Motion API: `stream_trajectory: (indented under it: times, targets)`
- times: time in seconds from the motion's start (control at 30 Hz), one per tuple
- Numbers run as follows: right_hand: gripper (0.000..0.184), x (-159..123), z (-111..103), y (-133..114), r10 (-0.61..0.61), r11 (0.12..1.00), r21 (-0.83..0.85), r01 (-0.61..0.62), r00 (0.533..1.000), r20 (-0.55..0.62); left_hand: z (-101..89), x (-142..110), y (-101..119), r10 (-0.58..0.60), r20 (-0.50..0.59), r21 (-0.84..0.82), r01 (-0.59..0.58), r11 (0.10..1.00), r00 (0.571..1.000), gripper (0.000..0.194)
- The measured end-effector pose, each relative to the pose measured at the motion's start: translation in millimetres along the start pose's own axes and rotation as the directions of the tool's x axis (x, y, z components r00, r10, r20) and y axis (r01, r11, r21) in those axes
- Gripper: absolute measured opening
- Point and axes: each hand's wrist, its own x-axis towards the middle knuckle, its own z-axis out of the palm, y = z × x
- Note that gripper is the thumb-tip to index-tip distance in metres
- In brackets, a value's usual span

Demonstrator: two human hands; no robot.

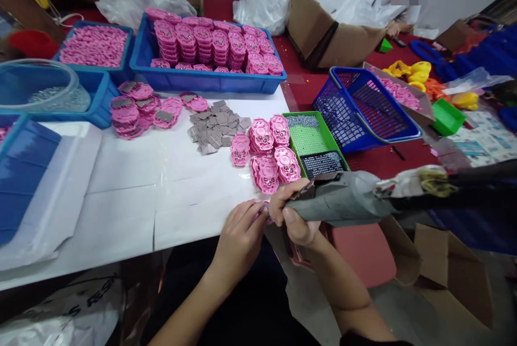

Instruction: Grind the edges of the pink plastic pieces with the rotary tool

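- White-covered worktable (121, 200) in the head view, and at its near edge a pink plastic casing (265, 210) sits between both hands!
- Left hand (239, 233) curls closely over it, holding it half hidden; right hand (298, 219) wraps tightly round a grey cylindrical power tool (343, 199).
- Beyond: scalloped pink stacks (264, 173), thin squarish grey plates (218, 126), latticed blue basket (347, 120).

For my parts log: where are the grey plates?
In the head view, the grey plates lie just left of centre, this side of the large blue bin, beside pink stacks on the table.
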Motion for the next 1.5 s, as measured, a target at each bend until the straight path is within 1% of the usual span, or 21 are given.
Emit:
stream_trajectory:
  times: [0.13, 0.2, 0.27, 0.3, 0.33, 0.37, 0.4, 0.43, 0.5, 0.53, 0.57, 0.6, 0.63, 0.7, 0.77, 0.87, 0.97, 1.07, 1.13, 1.27, 1.5]
  targets:
    - [0.032, 9, 7, -9, -0.06, 0.996, 0.07, 0.054, 0.995, 0.084, 0.3, 2, 0, 0.014, -0.024, 0.005, -0.014, 1.0, 1.0, 0.024]
    - [0.026, 14, 8, -21, -0.125, 0.984, 0.142, 0.108, 0.986, 0.113, -0.2, 3, 0, 0.015, -0.034, -0.006, -0.015, 1.0, 0.999, 0.026]
    - [0.018, 20, 3, -36, -0.213, 0.961, 0.203, 0.188, 0.971, 0.109, -1.0, 4, 1, 0.016, -0.032, -0.014, -0.016, 1.0, 0.999, 0.028]
    - [0.017, 24, -2, -45, -0.259, 0.948, 0.21, 0.239, 0.963, 0.073, -1.4, 4, 1, 0.021, -0.029, -0.012, -0.021, 1.0, 0.999, 0.028]
    - [0.016, 29, -8, -53, -0.304, 0.935, 0.197, 0.296, 0.953, 0.008, -1.9, 3, 0, 0.028, -0.023, -0.009, -0.028, 1.0, 0.999, 0.029]
    - [0.015, 35, -16, -60, -0.34, 0.923, 0.161, 0.349, 0.937, -0.08, -2.3, 3, 0, 0.037, -0.015, -0.003, -0.037, 0.999, 0.999, 0.03]
    - [0.014, 43, -26, -65, -0.366, 0.914, 0.108, 0.39, 0.911, -0.189, -2.7, 3, -1, 0.049, -0.008, 0.004, -0.049, 0.999, 0.999, 0.031]
    - [0.014, 51, -35, -69, -0.376, 0.913, 0.048, 0.406, 0.879, -0.294, -3.1, 2, -3, 0.065, 0.0, 0.011, -0.065, 0.998, 0.998, 0.033]
    - [0.014, 68, -54, -72, -0.368, 0.921, -0.065, 0.383, 0.806, -0.464, -3.8, 1, -5, 0.095, 0.014, 0.025, -0.095, 0.995, 0.995, 0.037]
    - [0.015, 76, -61, -70, -0.353, 0.929, -0.099, 0.357, 0.771, -0.53, -4.1, 1, -7, 0.109, 0.021, 0.03, -0.109, 0.994, 0.994, 0.037]
    - [0.016, 84, -67, -68, -0.348, 0.931, -0.122, 0.345, 0.735, -0.582, -4.3, 0, -8, 0.122, 0.027, 0.034, -0.123, 0.992, 0.992, 0.037]
    - [0.017, 90, -72, -64, -0.335, 0.936, -0.128, 0.327, 0.72, -0.608, -4.5, 0, -8, 0.132, 0.034, 0.035, -0.133, 0.99, 0.991, 0.035]
    - [0.016, 95, -74, -60, -0.321, 0.942, -0.125, 0.313, 0.718, -0.618, -4.7, 0, -9, 0.139, 0.038, 0.036, -0.141, 0.989, 0.99, 0.034]
    - [0.015, 101, -74, -53, -0.298, 0.95, -0.111, 0.294, 0.737, -0.607, -5.0, -1, -10, 0.153, 0.041, 0.036, -0.155, 0.987, 0.987, 0.035]
    - [0.014, 103, -70, -46, -0.287, 0.954, -0.097, 0.285, 0.761, -0.583, -5.2, -2, -10, 0.149, 0.045, 0.033, -0.151, 0.988, 0.988, 0.038]
    - [0.016, 104, -63, -41, -0.276, 0.957, -0.084, 0.278, 0.777, -0.566, -5.7, -3, -9, 0.134, 0.042, 0.024, -0.135, 0.991, 0.99, 0.042]
    - [0.017, 105, -60, -40, -0.27, 0.958, -0.079, 0.276, 0.769, -0.58, -6.2, -4, -9, 0.136, 0.034, 0.024, -0.137, 0.99, 0.99, 0.043]
    - [0.019, 107, -62, -40, -0.269, 0.956, -0.067, 0.287, 0.753, -0.601, -5.7, -5, -10, 0.151, 0.047, 0.04, -0.153, 0.987, 0.987, 0.044]
    - [0.022, 108, -63, -39, -0.261, 0.957, -0.058, 0.284, 0.755, -0.602, -4.5, -7, -11, 0.157, 0.054, 0.054, -0.16, 0.986, 0.986, 0.045]
    - [0.025, 109, -65, -36, -0.233, 0.966, -0.053, 0.254, 0.759, -0.608, -2.1, -8, -11, 0.155, 0.028, 0.063, -0.156, 0.986, 0.988, 0.045]
    - [0.026, 109, -64, -34, -0.264, 0.961, -0.093, 0.261, 0.762, -0.591, -2.6, -6, -9, 0.152, 0.019, 0.051, -0.153, 0.987, 0.988, 0.038]
